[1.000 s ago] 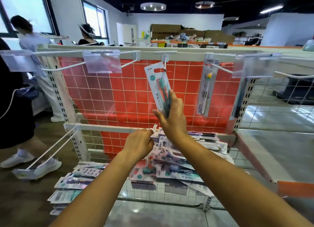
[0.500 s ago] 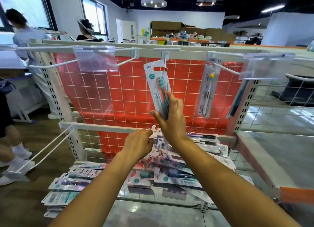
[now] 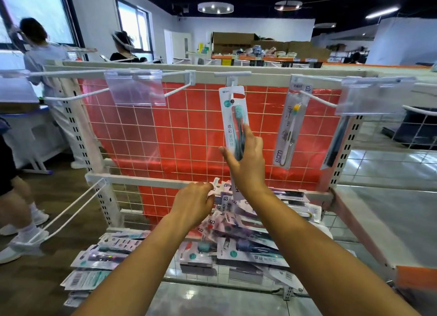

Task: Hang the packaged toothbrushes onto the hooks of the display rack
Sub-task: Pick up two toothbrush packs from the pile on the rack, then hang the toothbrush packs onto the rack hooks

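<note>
The right hand (image 3: 246, 164) pinches the lower end of a pack (image 3: 233, 121) whose top slot sits at the hook (image 3: 232, 100) (light, stiff card, slick blister; best held low by its edges), while the left hand (image 3: 192, 203) fingers the pile (image 3: 236, 235), grip unclear.

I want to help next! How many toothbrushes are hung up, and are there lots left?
One yellow-bristled pack already hangs on a hook. The right hand holds the teal pack up at the middle hook. The left hand reaches toward the pile, where lots of packs wait.
</note>
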A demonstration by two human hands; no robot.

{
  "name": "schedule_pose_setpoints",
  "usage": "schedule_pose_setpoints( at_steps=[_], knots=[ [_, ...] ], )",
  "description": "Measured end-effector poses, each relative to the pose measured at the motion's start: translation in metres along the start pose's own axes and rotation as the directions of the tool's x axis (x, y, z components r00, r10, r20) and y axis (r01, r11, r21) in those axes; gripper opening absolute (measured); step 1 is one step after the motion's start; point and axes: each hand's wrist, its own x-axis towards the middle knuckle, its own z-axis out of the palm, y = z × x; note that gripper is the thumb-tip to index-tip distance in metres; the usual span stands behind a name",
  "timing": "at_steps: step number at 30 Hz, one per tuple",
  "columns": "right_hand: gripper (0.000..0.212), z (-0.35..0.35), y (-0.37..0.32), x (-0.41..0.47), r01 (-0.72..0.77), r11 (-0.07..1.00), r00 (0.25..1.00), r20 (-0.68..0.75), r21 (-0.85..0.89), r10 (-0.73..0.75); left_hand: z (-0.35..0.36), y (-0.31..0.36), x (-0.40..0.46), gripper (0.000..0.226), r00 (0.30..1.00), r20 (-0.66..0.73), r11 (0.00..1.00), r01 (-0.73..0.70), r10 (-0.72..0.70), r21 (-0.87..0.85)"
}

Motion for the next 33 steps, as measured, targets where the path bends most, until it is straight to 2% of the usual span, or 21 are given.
schedule_pose_setpoints(
  at_steps=[5, 12, 21, 25, 28, 33],
  knots=[
    [0.079, 0.000, -0.005, 0.032, -0.053, 0.952, 0.990, 0.109, -0.301, 0.090, 0.000, -0.002, 0.004, 0.030, 1.000, 0.012, 1.000, -0.005, 0.005, -0.004],
    [0.077, 0.005, -0.016, 0.073, -0.140, 0.904, 0.956, 0.184, -0.404, 0.230, 0.001, -0.006, 0.005, 0.032, 1.000, -0.012, 0.999, -0.026, 0.025, -0.048],
    [0.080, 0.019, -0.014, 0.071, -0.189, 0.890, 0.951, 0.150, -0.416, 0.272, -0.004, -0.011, 0.007, 0.034, 1.000, -0.018, 0.996, 0.003, -0.005, -0.087],
    [0.084, 0.029, -0.012, 0.062, -0.276, 0.907, 0.930, 0.150, -0.318, 0.335, -0.010, -0.013, 0.008, 0.037, 1.000, -0.015, 0.997, 0.018, -0.019, -0.079],
    [0.089, 0.035, -0.013, 0.059, -0.282, 0.916, 0.933, 0.140, -0.287, 0.331, -0.014, -0.013, 0.006, 0.039, 1.000, -0.024, 0.997, 0.016, -0.018, -0.082],
    [0.097, 0.033, -0.017, 0.055, -0.303, 0.884, 0.900, 0.198, -0.357, 0.388, -0.016, -0.011, 0.000, 0.038, 1.000, -0.011, 0.998, 0.006, -0.006, -0.057]
  ],
)
